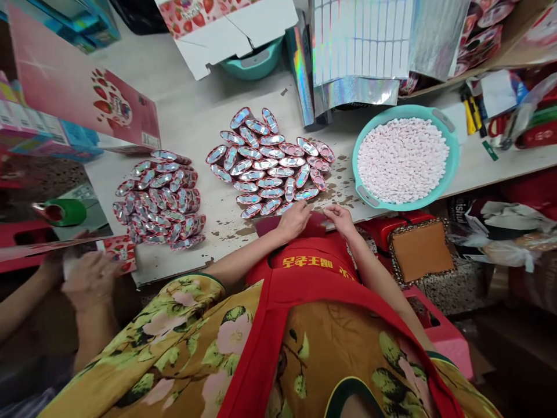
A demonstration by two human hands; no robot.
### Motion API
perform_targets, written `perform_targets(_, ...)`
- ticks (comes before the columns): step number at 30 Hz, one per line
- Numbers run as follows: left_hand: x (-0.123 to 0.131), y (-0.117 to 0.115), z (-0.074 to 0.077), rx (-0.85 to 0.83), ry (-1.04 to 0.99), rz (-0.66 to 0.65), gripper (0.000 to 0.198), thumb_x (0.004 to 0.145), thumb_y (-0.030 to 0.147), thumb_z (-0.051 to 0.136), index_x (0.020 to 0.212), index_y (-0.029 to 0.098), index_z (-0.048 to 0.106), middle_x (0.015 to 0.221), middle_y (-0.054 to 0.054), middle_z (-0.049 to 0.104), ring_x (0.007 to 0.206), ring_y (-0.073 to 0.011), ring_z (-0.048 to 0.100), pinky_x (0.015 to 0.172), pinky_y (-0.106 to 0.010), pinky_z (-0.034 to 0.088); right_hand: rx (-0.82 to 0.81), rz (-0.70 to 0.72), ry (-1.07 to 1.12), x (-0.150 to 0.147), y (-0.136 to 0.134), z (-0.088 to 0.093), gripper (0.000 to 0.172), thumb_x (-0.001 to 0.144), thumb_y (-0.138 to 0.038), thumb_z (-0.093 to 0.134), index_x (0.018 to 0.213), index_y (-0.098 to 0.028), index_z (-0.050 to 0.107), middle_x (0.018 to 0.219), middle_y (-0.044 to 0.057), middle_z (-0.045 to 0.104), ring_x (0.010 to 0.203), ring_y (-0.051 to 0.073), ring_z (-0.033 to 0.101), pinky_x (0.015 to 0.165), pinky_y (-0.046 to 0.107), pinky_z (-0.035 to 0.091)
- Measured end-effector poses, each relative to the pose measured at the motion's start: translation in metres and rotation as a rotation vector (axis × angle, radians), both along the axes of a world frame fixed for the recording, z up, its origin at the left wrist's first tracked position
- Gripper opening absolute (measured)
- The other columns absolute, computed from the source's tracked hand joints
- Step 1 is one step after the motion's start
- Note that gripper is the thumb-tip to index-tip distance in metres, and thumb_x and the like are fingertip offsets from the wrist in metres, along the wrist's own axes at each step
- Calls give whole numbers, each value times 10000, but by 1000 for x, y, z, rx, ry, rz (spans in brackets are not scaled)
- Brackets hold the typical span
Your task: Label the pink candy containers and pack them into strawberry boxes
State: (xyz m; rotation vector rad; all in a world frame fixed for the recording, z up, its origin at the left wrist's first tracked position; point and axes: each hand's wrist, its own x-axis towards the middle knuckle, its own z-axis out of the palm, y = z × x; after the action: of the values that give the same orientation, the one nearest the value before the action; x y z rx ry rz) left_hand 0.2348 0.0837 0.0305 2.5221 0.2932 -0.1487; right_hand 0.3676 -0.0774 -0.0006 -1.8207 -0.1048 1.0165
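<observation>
My left hand (295,218) rests at the table's front edge, fingers curled and pressed together. My right hand (340,219) is just to its right, thumb and fingertips pinched. What either hand holds is too small or hidden to make out. A dark red flat piece (317,224) lies under and between the hands. Right beyond them stand many small shiny packs (270,152), upright and open-topped or foil-edged, grouped together. To the right, a teal basin (454,152) is full of small whitish-pink pellets (402,159).
Another cluster of packs (161,197) stands at left, beside a pink strawberry-printed box (82,87). A co-worker's blurred hands (91,278) work at far left. Sheets of silver stickers (363,40) stand at the back. Scissors (496,126) and cutters (472,113) lie far right.
</observation>
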Motion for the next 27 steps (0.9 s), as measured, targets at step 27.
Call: perform_targets(27, 20, 14, 13, -974, -190, 308, 143, 827, 338, 683, 776, 207, 657, 759, -16, 691, 705, -150, 643, 742, -295, 525, -74, -176, -70, 17, 28, 8, 446, 637, -564, 782, 848, -180, 699, 797, 27, 722, 727, 152, 624, 722, 291, 537)
